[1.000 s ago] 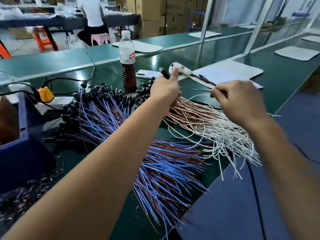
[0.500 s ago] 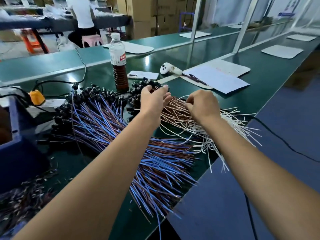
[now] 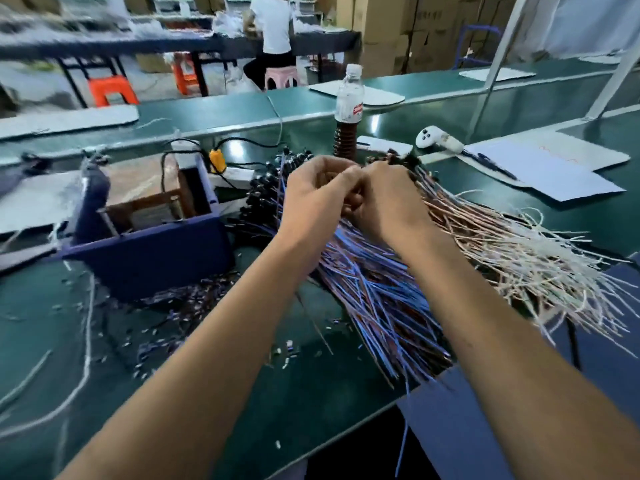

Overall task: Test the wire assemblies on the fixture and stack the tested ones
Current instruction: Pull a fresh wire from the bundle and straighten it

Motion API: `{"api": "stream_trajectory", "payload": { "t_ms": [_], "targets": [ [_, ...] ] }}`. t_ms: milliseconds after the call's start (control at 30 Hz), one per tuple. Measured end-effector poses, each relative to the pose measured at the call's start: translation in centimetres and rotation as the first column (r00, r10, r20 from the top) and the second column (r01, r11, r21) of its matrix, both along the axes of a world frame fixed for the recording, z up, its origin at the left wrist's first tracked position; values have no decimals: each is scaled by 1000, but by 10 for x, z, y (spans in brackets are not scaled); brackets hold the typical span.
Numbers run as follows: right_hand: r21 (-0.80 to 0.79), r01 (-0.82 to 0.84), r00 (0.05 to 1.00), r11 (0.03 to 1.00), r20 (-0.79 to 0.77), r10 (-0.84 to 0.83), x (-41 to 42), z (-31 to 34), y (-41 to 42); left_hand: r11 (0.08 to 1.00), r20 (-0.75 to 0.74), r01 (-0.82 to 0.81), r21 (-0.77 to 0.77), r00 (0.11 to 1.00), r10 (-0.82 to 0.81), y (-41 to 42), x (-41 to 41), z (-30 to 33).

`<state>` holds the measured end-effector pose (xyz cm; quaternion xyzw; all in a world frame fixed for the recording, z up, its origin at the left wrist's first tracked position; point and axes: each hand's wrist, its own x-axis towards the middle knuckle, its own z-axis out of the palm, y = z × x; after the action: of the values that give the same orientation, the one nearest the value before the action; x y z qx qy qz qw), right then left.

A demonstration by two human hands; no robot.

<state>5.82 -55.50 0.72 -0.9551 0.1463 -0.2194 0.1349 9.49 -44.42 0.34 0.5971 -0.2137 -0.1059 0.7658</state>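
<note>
Your left hand (image 3: 311, 199) and right hand (image 3: 388, 202) meet knuckle to knuckle above the green bench top (image 3: 242, 393), fingers of both curled inward toward each other. Whatever they pinch is hidden between them, so you cannot tell from here what either hand is clamped on, or whether it holds anything at all.

Directly under your hands lies the fanned pile of blue and brown wire assemblies (image 3: 374, 299). Its thin leads splay toward the near edge of the bench, some tips hanging just over it, while the black round connector heads (image 3: 266, 181) are bunched together at the far end, left of your left hand. To the right, touching this pile, is a second fanned pile of white and copper-coloured wire assemblies (image 3: 512, 258), its leads spreading toward the right edge of the bench.

Left of the piles stands the dark blue open box fixture (image 3: 152, 251) with a brown wooden insert inside; black cables and a yellow plug (image 3: 217, 160) sit at its far side. Small loose scraps (image 3: 180, 306) litter the bench near the box.

Beyond your hands a clear plastic bottle of dark liquid (image 3: 346, 133) stands upright. Right of it lies a white handheld controller (image 3: 438, 138), and further right a white sheet of paper (image 3: 540, 171) with a dark pen (image 3: 495, 166) on it
</note>
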Motion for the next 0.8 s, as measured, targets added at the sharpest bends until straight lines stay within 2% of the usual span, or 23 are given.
{"api": "stream_trajectory", "payload": {
  "t_ms": [67,133,200,233,300,367,433,500,633,800],
  "targets": [
    [111,-138,984,984,-94,149,10,1,44,995,51,-68,79,997,64,54,2,0],
    [196,-259,932,946,-205,298,17,1,87,957,162,-179,230,976,143,108,4,-3],
    [257,-362,840,896,-327,434,21,1,124,842,304,-291,454,939,161,154,6,-5],
    [278,-428,771,860,-385,508,23,0,146,768,324,-311,561,935,142,182,6,-5],
    [318,-535,622,783,-480,619,26,-4,181,637,249,-225,737,967,54,229,5,-5],
    [396,-574,487,717,-538,688,28,-10,213,487,132,-115,866,991,-2,268,3,-3],
    [410,-616,419,672,-553,721,32,-18,250,328,68,-68,942,998,10,303,1,-3],
    [385,-649,414,657,-546,729,41,-28,287,176,114,-121,977,992,52,330,4,-3],
    [380,-661,509,647,-405,759,60,-44,344,-87,311,-302,949,943,116,370,20,-3],
    [453,-580,631,677,-276,725,87,-57,390,-232,448,-408,883,881,154,394,50,-6]
  ]
}}
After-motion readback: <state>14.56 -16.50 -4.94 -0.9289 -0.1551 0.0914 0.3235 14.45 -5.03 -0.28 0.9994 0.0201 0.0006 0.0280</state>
